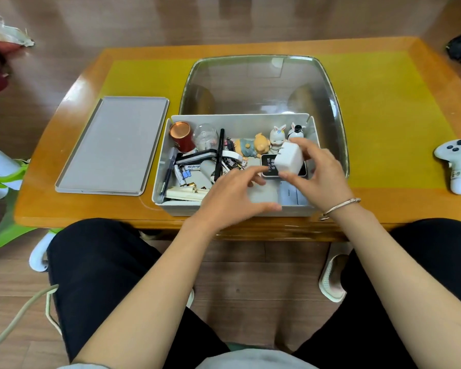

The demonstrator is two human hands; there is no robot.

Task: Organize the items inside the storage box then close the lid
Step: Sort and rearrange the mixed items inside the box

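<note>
Sorting looks unfinished: her right hand (320, 173) grips a white charger (288, 160) over the cluttered storage box (164, 166), left hand (230, 196) relaxed, lid (112, 145) off.

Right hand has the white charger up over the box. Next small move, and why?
Probably set the white charger down into the bare patch at the box's near right corner. The right hand holds it above the black Wi-Fi device; the box's left half is crowded, and the open left hand hovers nearby.

Left hand (232, 193) hides box (311, 166) front contents; Wi-Fi device (268, 161) partly behind charger (289, 159).
</note>
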